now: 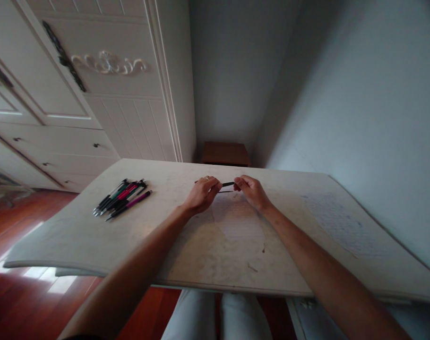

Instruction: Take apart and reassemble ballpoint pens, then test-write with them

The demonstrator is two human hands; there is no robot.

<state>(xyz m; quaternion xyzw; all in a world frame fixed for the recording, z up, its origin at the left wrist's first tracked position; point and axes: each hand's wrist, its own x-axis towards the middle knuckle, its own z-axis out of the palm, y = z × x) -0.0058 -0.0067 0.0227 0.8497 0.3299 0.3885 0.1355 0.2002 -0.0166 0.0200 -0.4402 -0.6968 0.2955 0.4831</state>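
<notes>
1. Between the two hands, above the far part of the surface (186, 255), a slim black pen (228, 184) lies almost level, its right end a little higher.
2. Left hand (202, 193): the thumb and fingers pinch the pen's left part, the back of the hand turned up. A ring (208, 178) shows on one finger.
3. Right hand (249, 190): the fingers are curled in and pressed together at the pen's right end.
4. Just below the pen runs a thin dark line (225, 191); whether it is a shadow or a separate object, I cannot tell.
5. Nearer the body, between the forearms, a pale lined sheet of paper (238, 222) lies flat, with small brown marks (252, 268) on the surface beyond its near edge.
6. To the left, well apart from the hands, a loose heap of pens (124, 198) lies slantwise, with black, green, red and purple among them.
7. To the right, past the right forearm, is a blurred patch of bluish writing (342, 226).
8. Farther out stand a white cabinet (130, 113), a low brown piece of furniture (225, 153) and a grey wall (360, 94).
</notes>
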